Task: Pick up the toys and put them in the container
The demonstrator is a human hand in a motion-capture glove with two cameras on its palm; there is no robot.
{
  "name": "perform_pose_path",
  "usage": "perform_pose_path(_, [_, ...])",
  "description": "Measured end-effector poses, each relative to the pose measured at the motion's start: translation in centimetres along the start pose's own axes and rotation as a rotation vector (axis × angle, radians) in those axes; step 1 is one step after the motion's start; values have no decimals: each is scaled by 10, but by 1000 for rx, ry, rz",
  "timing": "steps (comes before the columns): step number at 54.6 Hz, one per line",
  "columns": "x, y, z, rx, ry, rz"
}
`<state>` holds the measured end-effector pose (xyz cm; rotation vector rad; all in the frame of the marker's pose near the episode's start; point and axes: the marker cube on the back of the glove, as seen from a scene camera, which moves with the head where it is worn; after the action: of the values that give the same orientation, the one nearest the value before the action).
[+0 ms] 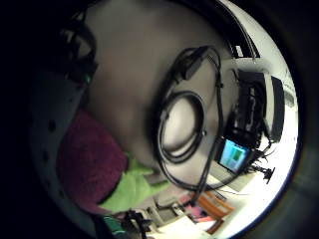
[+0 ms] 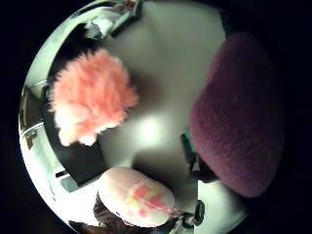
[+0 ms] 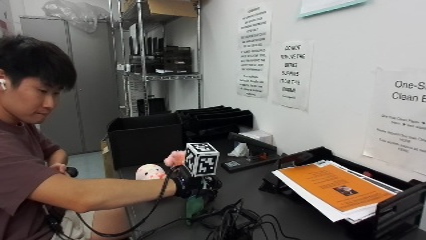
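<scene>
My gloved right hand (image 3: 198, 184) is out over the dark table (image 3: 266, 205), its fingers curled round a maroon plush toy (image 2: 239, 117) with a light green part (image 1: 132, 188); the green hangs below the hand (image 3: 194, 206). Just behind the hand lie a fluffy pink toy (image 3: 175, 158) (image 2: 90, 97) and a pale pink plush (image 3: 150, 172) with pink and yellow marks (image 2: 137, 197). A black open box (image 3: 146, 140) stands beyond them at the table's far end.
A tangle of black cables (image 3: 233, 225) (image 1: 182, 134) lies on the table close to the hand. A black paper tray with an orange sheet (image 3: 333, 187) sits to the right by the wall. More black trays (image 3: 216, 120) stand behind the box.
</scene>
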<state>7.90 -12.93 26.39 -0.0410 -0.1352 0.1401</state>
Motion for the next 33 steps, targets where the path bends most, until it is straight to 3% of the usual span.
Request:
perform_pose_path(11, [-2,-14,-1,102,-15,-26])
perform_pose_path(18, [-8,-19,-11,57,-95,-26])
perform_pose_path(33, [-80,-9,-139,140,-80,-138])
